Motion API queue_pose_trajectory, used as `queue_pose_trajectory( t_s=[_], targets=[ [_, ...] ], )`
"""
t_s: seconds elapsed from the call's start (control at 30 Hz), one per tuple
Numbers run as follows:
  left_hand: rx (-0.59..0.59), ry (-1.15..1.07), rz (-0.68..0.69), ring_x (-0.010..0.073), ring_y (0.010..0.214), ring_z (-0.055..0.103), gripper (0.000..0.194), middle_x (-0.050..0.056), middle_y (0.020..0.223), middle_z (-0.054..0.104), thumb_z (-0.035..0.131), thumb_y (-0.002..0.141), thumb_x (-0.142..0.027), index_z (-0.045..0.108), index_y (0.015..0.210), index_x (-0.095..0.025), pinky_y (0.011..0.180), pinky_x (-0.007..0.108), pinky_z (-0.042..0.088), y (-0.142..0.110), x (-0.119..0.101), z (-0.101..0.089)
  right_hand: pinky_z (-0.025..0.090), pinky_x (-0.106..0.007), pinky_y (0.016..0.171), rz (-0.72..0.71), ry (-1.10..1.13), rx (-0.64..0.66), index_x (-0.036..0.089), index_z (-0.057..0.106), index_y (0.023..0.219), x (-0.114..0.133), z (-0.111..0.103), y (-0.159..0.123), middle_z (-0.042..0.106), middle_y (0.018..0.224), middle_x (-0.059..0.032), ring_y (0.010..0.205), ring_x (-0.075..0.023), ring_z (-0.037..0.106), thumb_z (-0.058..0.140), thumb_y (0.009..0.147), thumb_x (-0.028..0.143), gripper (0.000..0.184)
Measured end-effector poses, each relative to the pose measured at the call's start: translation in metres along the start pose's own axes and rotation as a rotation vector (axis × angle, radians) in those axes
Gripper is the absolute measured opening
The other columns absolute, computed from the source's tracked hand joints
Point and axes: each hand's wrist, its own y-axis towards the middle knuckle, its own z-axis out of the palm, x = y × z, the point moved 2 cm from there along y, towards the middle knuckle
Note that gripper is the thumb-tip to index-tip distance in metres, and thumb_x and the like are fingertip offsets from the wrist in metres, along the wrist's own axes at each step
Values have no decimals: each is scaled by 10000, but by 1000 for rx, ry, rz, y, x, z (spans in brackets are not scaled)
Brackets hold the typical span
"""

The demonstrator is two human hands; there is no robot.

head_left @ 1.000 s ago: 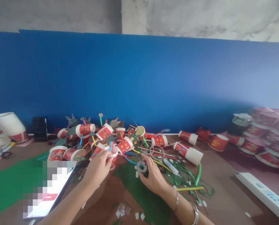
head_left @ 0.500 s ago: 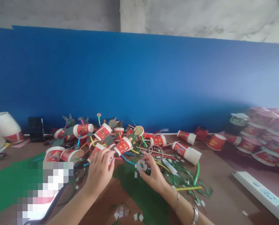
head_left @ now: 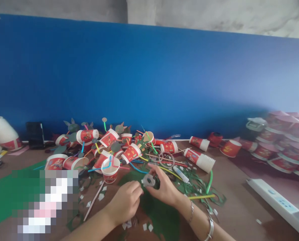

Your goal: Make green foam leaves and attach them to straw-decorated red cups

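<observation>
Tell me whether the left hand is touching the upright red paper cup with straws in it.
Apart. The head view shows the left hand lower down, with bare table between it and the upright red paper cup.

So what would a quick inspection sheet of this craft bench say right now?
Surface: brown tabletop, partly under green sheet.
Job's things: grey tape roll; upright red paper cup with straws.
Clutter: pile of tipped red cups, green paper scraps, stacked cups.
Hands: right hand holds the roll; left hand fingers close beside it.
Cables: nothing seen.
Surroundings: blue wall, white power strip.
</observation>
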Motion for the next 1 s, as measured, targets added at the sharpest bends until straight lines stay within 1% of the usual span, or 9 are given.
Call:
queue_pose_trajectory(
  t_s=[0.2, 0.37, 0.43, 0.5, 0.6, 0.7, 0.8, 0.9, 1.0],
  targets=[
    [118, -52, -90, 198, 1121, 544, 406, 85, 1189, 614, 396, 812, -31, 586, 1141, -175, 956, 368, 466, -3, 14, 21, 396, -405, 975, -20, 27, 100, 241, 360, 1330, 1, 1, -7, 529, 1110, -71, 1055, -231, 506, 561, 625, 72, 752],
    [222, 88, -124, 283, 1320, 346, 509, 163, 1416, 411, 461, 875, -248, 387, 1361, -117, 1034, 482, 366, -9, 5, 21, 485, -350, 842, 122, 397, -104, 249, 328, 1321, -12, 7, -3, 539, 1018, -49, 913, -186, 563, 539, 778, 213, 584],
    [292, 23, 28, 284, 1356, 269, 606, 150, 1456, 343, 474, 881, -345, 289, 1415, -125, 1077, 501, 284, -9, -15, 20, 506, -338, 799, 176, 512, -198, 253, 314, 1317, -18, 11, -3, 532, 1001, -53, 894, -186, 573, 509, 824, 281, 531],
    [399, -110, 312, 216, 1337, 326, 562, 73, 1429, 411, 412, 917, -391, 266, 1427, -207, 1097, 444, 266, -8, -34, 19, 520, -327, 767, 213, 554, -241, 262, 297, 1319, -22, 16, -4, 522, 998, -55, 880, -186, 575, 490, 842, 326, 519],
    [441, -171, 346, 188, 1317, 365, 590, 69, 1415, 431, 381, 918, -468, 264, 1427, -194, 1111, 410, 244, -6, -34, 17, 518, -324, 780, 229, 576, -241, 262, 291, 1324, -25, 21, -7, 513, 1004, -55, 896, -187, 571, 500, 841, 357, 534],
    [397, -46, 78, 251, 1343, 309, 651, 115, 1458, 344, 437, 885, -479, 260, 1430, -171, 1093, 487, 252, -6, -4, 21, 504, -337, 818, 227, 609, -223, 251, 305, 1320, -25, 22, -8, 517, 1001, -55, 909, -188, 572, 528, 831, 351, 547],
    [263, 127, -313, 324, 1337, 293, 592, 213, 1431, 354, 397, 908, -427, 360, 1378, -69, 1055, 536, 296, -10, 24, 26, 503, -342, 815, 220, 591, -214, 253, 304, 1323, -25, 20, -6, 527, 1016, -60, 923, -190, 573, 527, 834, 330, 543],
    [150, 69, -308, 313, 1350, 269, 506, 207, 1443, 346, 397, 911, -305, 384, 1355, -62, 1055, 499, 332, -12, 28, 31, 493, -342, 821, 173, 466, -152, 245, 320, 1316, -20, 13, -4, 536, 1049, -61, 914, -181, 572, 546, 791, 242, 572],
    [-81, -97, -286, 222, 1332, 333, 480, 154, 1408, 418, 291, 875, -70, 376, 1344, -123, 1049, 428, 377, -10, 23, 27, 469, -351, 862, 63, 261, 68, 230, 331, 1334, -6, 5, -6, 555, 1061, -55, 929, -186, 567, 577, 664, 101, 725]
  ],
)
